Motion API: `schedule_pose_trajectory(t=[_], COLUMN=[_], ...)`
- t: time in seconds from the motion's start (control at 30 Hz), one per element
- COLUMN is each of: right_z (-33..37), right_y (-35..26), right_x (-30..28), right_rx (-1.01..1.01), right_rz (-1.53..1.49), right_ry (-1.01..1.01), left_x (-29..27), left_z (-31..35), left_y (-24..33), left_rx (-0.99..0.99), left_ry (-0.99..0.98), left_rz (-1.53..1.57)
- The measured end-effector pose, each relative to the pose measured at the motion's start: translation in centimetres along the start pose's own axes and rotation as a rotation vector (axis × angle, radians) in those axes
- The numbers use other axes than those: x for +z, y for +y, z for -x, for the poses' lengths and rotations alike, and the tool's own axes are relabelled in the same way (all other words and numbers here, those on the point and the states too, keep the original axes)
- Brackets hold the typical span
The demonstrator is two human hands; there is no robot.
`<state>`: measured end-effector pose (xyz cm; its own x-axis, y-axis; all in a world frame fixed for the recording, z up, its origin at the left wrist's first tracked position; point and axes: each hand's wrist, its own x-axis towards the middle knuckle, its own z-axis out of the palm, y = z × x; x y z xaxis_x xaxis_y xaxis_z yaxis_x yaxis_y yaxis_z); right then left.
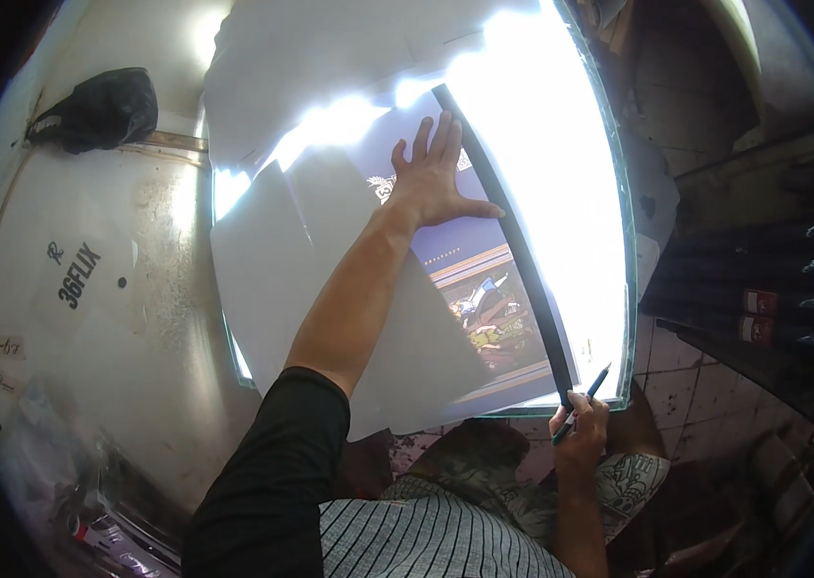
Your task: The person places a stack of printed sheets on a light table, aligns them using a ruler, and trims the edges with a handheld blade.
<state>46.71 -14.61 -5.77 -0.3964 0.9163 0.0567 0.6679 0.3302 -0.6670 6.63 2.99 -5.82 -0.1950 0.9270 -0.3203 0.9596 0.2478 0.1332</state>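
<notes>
My left hand lies spread on a purple printed sheet, its fingertips and thumb reaching the edge of a long dark strip like a ruler. The strip runs down the sheet's right side, over a brightly lit glass panel. At the strip's near end, my right hand is closed round a slim blue and green pen-like tool; whether it is a pen or a knife I cannot tell. The right fingers also touch or nearly touch the strip's end. Colourful drawn figures show on the lower print.
Grey-white sheets cover the panel's left part, and another large sheet its far side. A black bag rests on the white surface at left. Dark rolls lie at right, above a tiled floor.
</notes>
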Motion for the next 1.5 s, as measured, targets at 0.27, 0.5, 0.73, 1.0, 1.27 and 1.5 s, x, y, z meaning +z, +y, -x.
schedule_pose_trajectory(t=[0.27, 0.5, 0.73, 1.0, 1.27, 1.5], right_z=[0.1, 0.1, -0.4, 0.3, -0.4, -3.4], right_y=[-0.3, -0.3, 0.1, 0.4, 0.9, 1.0], right_x=[0.2, -0.4, 0.3, 0.2, -0.2, -1.2], right_rx=[-0.001, 0.002, -0.010, 0.003, -0.038, 0.084], right_rz=[-0.008, 0.054, -0.049, -0.104, -0.060, -0.386], right_ry=[-0.004, 0.037, 0.116, 0.065, 0.062, 0.154], left_x=[-0.1, 1.7, 1.6, 1.7, 0.8, -2.2], left_z=[0.3, -0.4, -0.7, -0.4, -0.8, -0.8], left_y=[-0.3, 0.0, -0.5, -0.1, 0.4, 2.4], left_rx=[-0.005, 0.004, 0.057, 0.037, 0.028, -0.091], left_ry=[0.010, 0.063, 0.121, 0.104, 0.081, -0.157], left_rz=[-0.019, 0.007, 0.004, -0.008, -0.044, -0.073])
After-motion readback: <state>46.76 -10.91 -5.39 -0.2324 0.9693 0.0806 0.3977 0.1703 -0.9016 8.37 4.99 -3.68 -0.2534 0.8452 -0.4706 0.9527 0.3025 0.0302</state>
